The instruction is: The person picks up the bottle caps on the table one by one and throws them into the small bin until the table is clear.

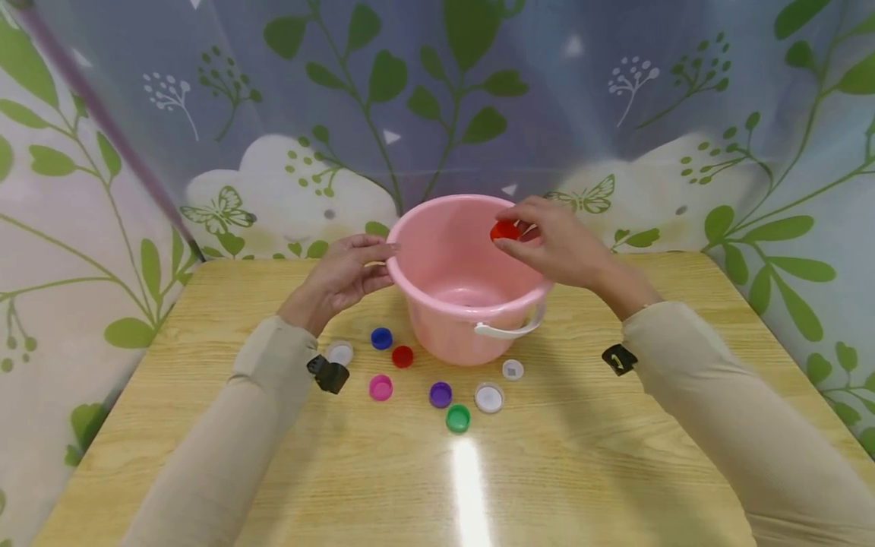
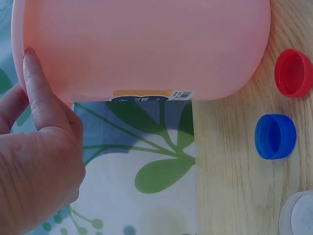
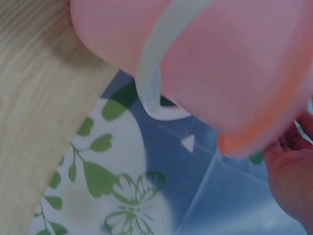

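A pink bucket (image 1: 465, 334) stands on the wooden table, its white handle (image 1: 509, 332) hanging down at the front right. My left hand (image 1: 345, 273) holds the bucket's rim on the left side; in the left wrist view one finger (image 2: 33, 73) presses just under the rim. Over the right part of the opening, my right hand (image 1: 557, 239) pinches a red bottle cap (image 1: 504, 231) between thumb and fingers. In the right wrist view the right hand (image 3: 293, 176) shows partly behind the bucket's rim, and the cap is hidden there.
Loose caps lie in front of the bucket: blue (image 1: 381, 339), red (image 1: 402, 356), pink (image 1: 380, 387), purple (image 1: 440, 394), green (image 1: 458, 418), and white ones (image 1: 489, 398), one beside the left sleeve. A leaf-patterned curtain (image 1: 301, 190) borders the table (image 1: 581, 456) behind and at the sides.
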A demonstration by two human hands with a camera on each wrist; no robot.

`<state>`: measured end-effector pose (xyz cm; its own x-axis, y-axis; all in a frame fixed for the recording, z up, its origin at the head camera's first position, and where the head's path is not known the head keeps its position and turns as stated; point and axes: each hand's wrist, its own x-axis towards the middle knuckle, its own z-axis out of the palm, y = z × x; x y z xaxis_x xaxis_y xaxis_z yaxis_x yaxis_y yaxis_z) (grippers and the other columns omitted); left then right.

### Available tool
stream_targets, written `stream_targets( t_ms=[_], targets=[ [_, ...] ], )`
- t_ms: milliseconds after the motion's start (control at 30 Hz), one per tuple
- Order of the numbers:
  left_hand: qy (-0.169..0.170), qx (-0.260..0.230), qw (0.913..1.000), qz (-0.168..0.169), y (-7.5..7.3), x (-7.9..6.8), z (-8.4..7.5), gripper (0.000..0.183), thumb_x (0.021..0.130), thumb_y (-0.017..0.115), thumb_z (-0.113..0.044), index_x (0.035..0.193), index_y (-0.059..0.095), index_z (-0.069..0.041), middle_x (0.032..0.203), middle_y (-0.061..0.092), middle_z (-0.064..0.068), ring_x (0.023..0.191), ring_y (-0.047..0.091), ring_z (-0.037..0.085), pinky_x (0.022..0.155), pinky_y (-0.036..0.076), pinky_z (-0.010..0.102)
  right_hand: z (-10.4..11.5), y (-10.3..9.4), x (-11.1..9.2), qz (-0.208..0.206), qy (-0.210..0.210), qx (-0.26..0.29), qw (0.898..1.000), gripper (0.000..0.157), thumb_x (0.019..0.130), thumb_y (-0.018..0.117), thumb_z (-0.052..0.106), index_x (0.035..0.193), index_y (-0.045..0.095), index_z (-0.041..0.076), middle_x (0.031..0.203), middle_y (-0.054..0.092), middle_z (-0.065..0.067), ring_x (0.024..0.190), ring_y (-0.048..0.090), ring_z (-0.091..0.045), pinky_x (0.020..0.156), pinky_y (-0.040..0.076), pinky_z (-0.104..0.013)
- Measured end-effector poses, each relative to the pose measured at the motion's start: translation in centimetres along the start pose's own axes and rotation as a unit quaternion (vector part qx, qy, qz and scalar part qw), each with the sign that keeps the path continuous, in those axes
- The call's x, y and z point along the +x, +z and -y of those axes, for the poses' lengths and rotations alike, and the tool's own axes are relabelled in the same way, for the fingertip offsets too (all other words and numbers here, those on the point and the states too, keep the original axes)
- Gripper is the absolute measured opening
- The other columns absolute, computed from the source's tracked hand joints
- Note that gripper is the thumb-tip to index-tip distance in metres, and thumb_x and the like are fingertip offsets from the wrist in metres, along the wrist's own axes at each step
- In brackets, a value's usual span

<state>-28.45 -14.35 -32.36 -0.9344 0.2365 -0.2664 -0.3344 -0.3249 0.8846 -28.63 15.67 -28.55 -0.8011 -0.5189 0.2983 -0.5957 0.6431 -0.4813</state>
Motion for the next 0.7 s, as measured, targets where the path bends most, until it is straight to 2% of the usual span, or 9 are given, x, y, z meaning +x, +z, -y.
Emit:
stream_targets(
  t_ms=[300,700],
  targets=[
    [-0.002,-0.006,1.0000,0.000,0.3,0.0,0.2,0.016,0.092,0.063,-0.003,0.104,0.052,0.001,0.081,0.059,0.011,0.060,0.064,0.017,0.063,0.058,0.026,-0.4,1.5,0.0,0.015,0.032,-0.008,0.999,0.040,0.090,0.068,0.023,0.123,0.060,0.002,0.109,0.058,-0.010,0.096,0.056,-0.025,0.084,0.052,-0.040],
    [-0.006,-0.013,0.9999,0.003,-0.1,-0.2,0.1,0.018,0.092,0.062,-0.004,0.106,0.051,0.000,0.080,0.060,0.011,0.060,0.065,0.017,0.061,0.058,0.024,-0.4,2.1,0.4,0.042,0.040,-0.022,0.998,0.038,0.089,0.068,0.020,0.123,0.061,0.003,0.111,0.061,-0.009,0.096,0.055,-0.025,0.084,0.051,-0.039]
  ],
)
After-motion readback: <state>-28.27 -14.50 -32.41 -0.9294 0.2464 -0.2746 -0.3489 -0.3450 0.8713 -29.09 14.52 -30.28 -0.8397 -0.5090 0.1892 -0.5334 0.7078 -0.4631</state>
